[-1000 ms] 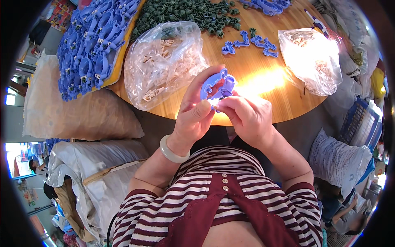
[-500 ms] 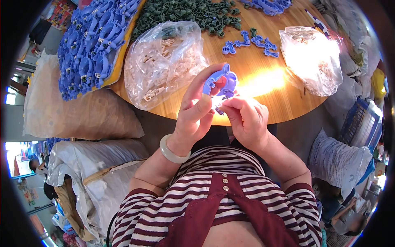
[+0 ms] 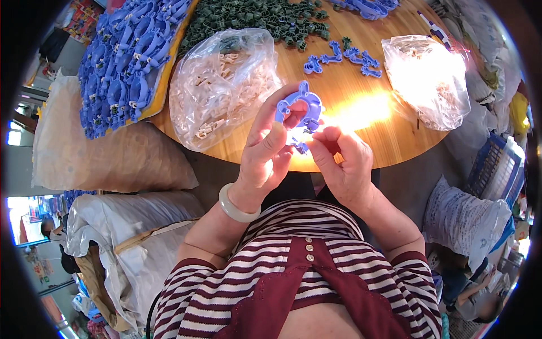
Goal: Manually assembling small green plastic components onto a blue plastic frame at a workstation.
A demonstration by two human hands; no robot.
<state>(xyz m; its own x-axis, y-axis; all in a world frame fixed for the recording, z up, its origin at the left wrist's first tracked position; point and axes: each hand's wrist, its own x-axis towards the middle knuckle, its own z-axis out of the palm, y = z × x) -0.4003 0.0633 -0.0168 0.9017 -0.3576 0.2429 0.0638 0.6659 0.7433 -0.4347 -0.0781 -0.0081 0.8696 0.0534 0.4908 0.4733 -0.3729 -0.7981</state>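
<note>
My left hand [image 3: 262, 150] holds a blue-violet plastic part [image 3: 314, 107] up over the table's near edge. The part is curved like an open ring, with a small tab on top and darker small pieces at its lower end. Thumb and fingers of this hand close round its left side. At the lower right of the part is my right hand [image 3: 347, 164], its thumb and forefinger pinched close together. What lies between those fingertips, if anything, is too small and glare-washed to make out.
On the round wooden table [image 3: 361, 144] lie a clear bag of pale pieces [image 3: 226, 93], a brightly lit second bag [image 3: 429, 85], a heap of dark green parts [image 3: 254, 22] and a few loose blue parts [image 3: 333, 53]. A yellow-edged tray of blue parts [image 3: 132, 62] stands at left.
The blue part has shifted slightly left and turned, showing more of its ring opening. My right hand's fingers have moved a little and more of the part's lower end shows.
</note>
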